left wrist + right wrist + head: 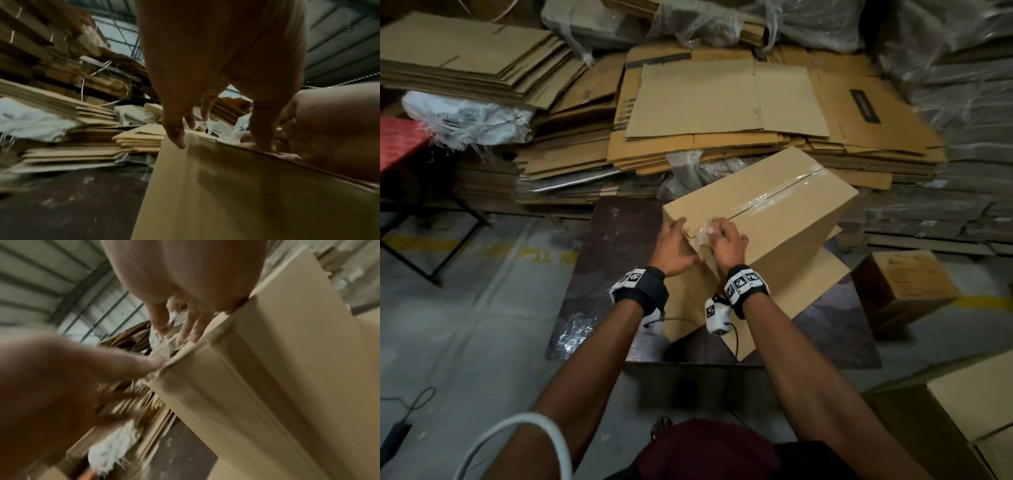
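A brown cardboard box (774, 219) stands tilted on a dark board table (619, 246), its top seam covered with a strip of clear tape (774, 195). My left hand (676, 240) rests with spread fingers on the box's near top corner, and its thumb presses the edge (261, 142). My right hand (722, 236) is just to the right, at the near end of the seam. It pinches a crumpled end of the clear tape (170, 339) between thumb and fingers. Both wrist views show the box's side wall (246, 194) (277, 386).
Stacks of flattened cardboard (722, 102) fill the back, with a white sack (465, 120) and a red-topped stand (397, 144) at the left. Other boxes sit on the floor at the right (904, 284) (969, 404). Crumpled plastic (571, 335) lies on the table's near left.
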`<state>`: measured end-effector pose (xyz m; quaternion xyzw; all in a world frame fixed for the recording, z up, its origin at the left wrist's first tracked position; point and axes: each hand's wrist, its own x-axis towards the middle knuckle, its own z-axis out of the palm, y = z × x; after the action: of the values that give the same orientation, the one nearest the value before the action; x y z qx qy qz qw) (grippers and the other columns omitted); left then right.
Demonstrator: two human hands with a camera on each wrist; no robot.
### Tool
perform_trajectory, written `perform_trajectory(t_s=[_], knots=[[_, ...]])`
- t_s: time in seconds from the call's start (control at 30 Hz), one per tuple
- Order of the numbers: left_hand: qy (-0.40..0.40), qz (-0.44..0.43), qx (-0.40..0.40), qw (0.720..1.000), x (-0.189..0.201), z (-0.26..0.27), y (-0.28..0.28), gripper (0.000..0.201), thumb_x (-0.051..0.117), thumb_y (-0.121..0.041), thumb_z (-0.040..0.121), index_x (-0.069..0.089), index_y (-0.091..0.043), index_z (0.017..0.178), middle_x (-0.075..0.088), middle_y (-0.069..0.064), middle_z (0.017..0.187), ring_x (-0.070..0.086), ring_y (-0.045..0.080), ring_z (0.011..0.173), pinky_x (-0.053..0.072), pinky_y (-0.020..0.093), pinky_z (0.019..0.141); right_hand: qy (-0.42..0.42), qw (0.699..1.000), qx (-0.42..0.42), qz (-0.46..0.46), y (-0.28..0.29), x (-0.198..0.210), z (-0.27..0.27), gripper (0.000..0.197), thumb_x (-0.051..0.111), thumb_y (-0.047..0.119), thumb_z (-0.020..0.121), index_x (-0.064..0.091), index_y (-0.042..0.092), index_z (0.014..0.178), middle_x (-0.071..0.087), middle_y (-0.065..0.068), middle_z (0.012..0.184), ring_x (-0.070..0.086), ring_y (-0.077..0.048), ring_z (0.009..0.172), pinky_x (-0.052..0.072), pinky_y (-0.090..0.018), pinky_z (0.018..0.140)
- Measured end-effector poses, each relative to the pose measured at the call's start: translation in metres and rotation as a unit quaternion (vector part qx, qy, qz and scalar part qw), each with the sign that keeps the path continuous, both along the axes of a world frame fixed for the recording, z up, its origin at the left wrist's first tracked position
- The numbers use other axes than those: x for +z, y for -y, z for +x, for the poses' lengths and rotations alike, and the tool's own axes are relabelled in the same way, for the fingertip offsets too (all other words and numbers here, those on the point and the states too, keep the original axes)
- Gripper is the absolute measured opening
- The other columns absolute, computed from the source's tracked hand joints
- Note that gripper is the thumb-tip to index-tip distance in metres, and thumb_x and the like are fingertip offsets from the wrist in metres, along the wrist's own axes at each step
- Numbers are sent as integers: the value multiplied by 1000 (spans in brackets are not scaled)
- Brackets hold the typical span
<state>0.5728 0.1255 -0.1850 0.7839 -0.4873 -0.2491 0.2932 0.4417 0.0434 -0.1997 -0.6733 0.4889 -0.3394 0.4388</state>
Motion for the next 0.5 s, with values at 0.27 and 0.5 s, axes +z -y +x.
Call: perform_trajectory(t_s=[0.27,0.5], knots=[[91,136,-35,986,-6,-20,3,147,78,-81,58,-3,-16,163,-15,5,171,-6,42,155,13,63,121,98,988,-15,119,29,-1,14,16,45,44,92,54,33,85,63,-4,88,59,-25,86,53,-38,73],[142,171,-78,972,9,20,-7,148,80,-83,48,8,-24,163,-5,-1,172,8,40,154,18,64,121,43,996,24,74,45,44,-2,11,60,16,102,52,13,108,60,-9,92,67,-26,78,58,-29,55]])
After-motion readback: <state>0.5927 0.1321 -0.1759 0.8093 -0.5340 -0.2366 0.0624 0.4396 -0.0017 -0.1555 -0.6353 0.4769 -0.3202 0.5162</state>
